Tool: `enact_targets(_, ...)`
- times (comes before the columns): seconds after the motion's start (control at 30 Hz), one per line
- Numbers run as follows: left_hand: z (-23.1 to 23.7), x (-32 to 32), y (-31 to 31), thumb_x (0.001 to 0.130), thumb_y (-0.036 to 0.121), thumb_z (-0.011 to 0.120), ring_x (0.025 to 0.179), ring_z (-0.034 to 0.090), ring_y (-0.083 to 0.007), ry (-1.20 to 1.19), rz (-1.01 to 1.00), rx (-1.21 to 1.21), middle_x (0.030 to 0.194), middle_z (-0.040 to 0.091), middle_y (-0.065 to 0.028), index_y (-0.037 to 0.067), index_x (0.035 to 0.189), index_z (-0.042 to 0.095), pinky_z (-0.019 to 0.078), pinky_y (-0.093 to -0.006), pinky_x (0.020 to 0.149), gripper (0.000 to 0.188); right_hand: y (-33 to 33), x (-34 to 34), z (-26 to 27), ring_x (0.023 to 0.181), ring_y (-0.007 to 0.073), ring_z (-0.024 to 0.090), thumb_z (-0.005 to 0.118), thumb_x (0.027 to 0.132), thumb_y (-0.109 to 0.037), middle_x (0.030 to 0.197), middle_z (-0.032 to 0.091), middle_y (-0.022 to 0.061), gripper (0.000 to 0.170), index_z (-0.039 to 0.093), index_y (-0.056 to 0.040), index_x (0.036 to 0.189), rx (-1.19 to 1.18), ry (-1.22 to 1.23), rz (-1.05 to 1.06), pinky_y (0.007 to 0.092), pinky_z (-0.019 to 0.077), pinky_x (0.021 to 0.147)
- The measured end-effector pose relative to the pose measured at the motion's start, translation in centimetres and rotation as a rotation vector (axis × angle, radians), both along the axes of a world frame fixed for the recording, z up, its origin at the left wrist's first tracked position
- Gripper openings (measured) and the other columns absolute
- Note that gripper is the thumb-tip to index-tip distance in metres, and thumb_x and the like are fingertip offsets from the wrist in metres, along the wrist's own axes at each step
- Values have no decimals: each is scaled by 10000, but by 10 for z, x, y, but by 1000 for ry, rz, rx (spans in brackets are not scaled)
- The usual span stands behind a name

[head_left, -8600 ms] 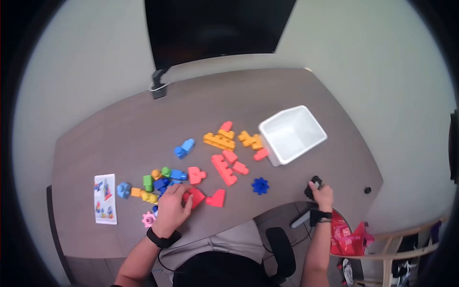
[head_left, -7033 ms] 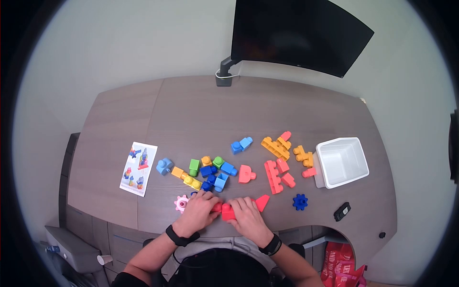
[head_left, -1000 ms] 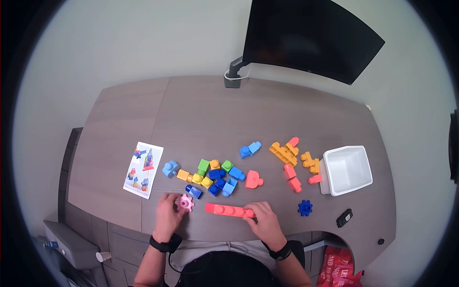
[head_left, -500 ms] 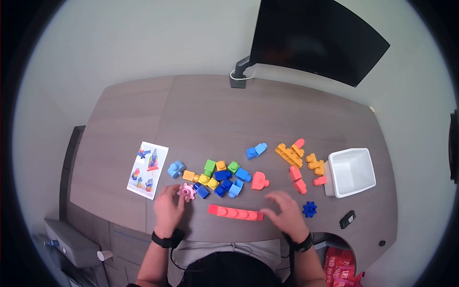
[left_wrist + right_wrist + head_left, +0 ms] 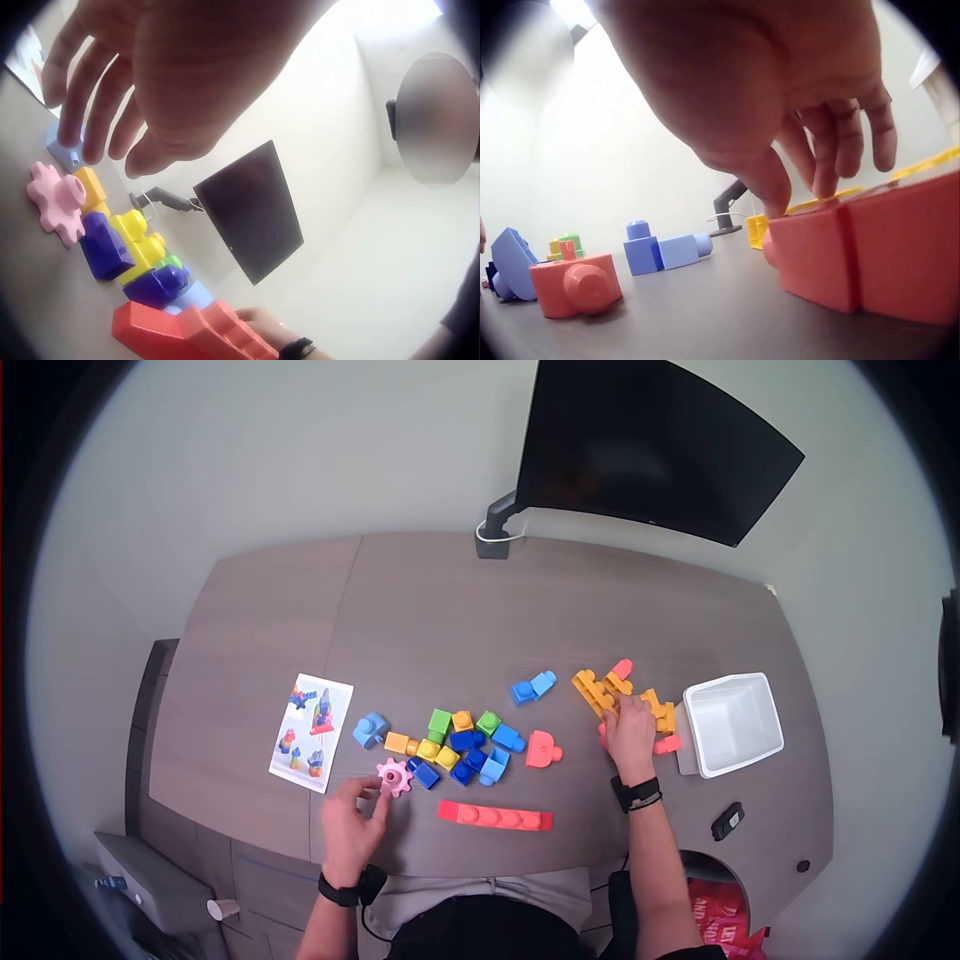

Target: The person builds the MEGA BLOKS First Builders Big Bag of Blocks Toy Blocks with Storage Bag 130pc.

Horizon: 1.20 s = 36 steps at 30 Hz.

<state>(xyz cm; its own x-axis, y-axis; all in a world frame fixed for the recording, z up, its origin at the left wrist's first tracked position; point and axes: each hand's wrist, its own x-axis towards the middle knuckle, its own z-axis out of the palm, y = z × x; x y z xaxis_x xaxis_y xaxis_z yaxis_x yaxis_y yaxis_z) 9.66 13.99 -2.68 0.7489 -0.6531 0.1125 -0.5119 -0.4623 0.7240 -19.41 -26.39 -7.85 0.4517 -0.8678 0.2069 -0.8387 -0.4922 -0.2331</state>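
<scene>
In the head view my left hand (image 5: 350, 832) is beside the pink gear (image 5: 399, 780), fingers relaxed. The left wrist view shows that hand (image 5: 150, 90) holding nothing, above and apart from the gear (image 5: 54, 201). A long red strip of joined pieces (image 5: 495, 817) lies between my hands, near the front edge. My right hand (image 5: 632, 742) reaches over red bricks (image 5: 602, 734), next to orange bricks (image 5: 592, 688). From the right wrist, the thumb of that hand (image 5: 780, 97) appears at the top edge of a red brick (image 5: 814, 259), its other fingers hanging loosely bent above.
Several blue, green and yellow bricks (image 5: 466, 740) form a cluster left of a red knobbed piece (image 5: 541, 750). Two joined blue bricks (image 5: 524, 693) are behind. A picture sheet (image 5: 309, 760) lies left; a white bin (image 5: 735, 725) and a black device (image 5: 728, 821) are at right.
My right hand has let go of the long red strip and moved right and away from me to the red bricks. The left hand has drawn slightly back from the pink gear.
</scene>
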Motion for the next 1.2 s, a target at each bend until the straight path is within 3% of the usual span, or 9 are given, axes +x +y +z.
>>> enact_targets(0.07,4,-5,-1,942,131,894,911,815,-294,4,-20,0,1086,852,-138,54,1161,852,591,-421,699,235,8,8,6,1243,379,680,902,942,-188,1281,734,148,465,766,-28,1357,4,19,-52,516,574,1052)
enact_targets(0.27,17,-17,-11,933,123,891,1012,808,-324,39,-133,-37,1113,853,-140,53,1198,842,631,-437,895,278,15,6,9,1200,379,687,896,882,-121,1238,732,147,418,770,-37,1272,-74,-13,84,521,582,1037)
enact_targets(0.37,26,-19,-20,919,150,913,1091,803,-350,-56,-308,-54,1160,849,-145,57,1225,828,634,-459,942,330,28,5,27,1156,406,691,882,864,-91,1190,722,172,345,724,-38,1165,-56,-246,91,540,583,1010)
enact_targets(0.4,28,-20,-22,913,162,923,1118,803,-357,-103,-376,-61,1179,848,-147,58,1232,824,636,-465,947,350,39,4,38,1141,418,690,870,858,-75,1171,717,180,337,698,-38,1145,33,-243,50,547,581,996)
enact_targets(0.47,26,-26,-28,902,196,947,1254,742,-392,-65,-526,-41,1352,789,-149,76,1353,781,596,-492,1091,496,67,2,69,1109,444,688,847,847,-43,1133,708,195,327,645,-37,1105,213,-234,-34,561,577,969)
enact_targets(0.57,18,-36,-46,917,210,937,1332,694,-384,-101,-728,-31,1475,712,-131,101,1475,726,571,-495,1128,606,97,-26,52,1099,464,648,817,842,-16,1118,659,203,378,592,-34,1146,120,-347,259,559,553,946)
enact_targets(0.7,-2,-49,-61,935,171,906,1268,704,-380,-97,-742,26,1368,743,-126,96,1413,758,570,-504,1096,506,137,-48,47,1085,464,571,772,855,22,1122,562,198,419,530,-24,1194,139,-353,336,550,501,935)
enact_targets(1.0,-5,-40,-54,905,39,885,1153,742,-382,4,-678,-19,1222,777,-130,78,1291,805,607,-476,1003,395,164,-70,60,1104,436,601,761,904,60,1201,639,190,364,556,-42,1187,227,-414,304,498,508,993)
enact_targets(1.2,6,-9,-27,887,-41,845,1151,738,-403,59,-650,13,1218,778,-145,64,1272,789,605,-491,1009,404,166,-72,109,1154,439,639,810,913,38,1248,696,197,317,603,-52,1135,287,-358,391,494,516,1038)
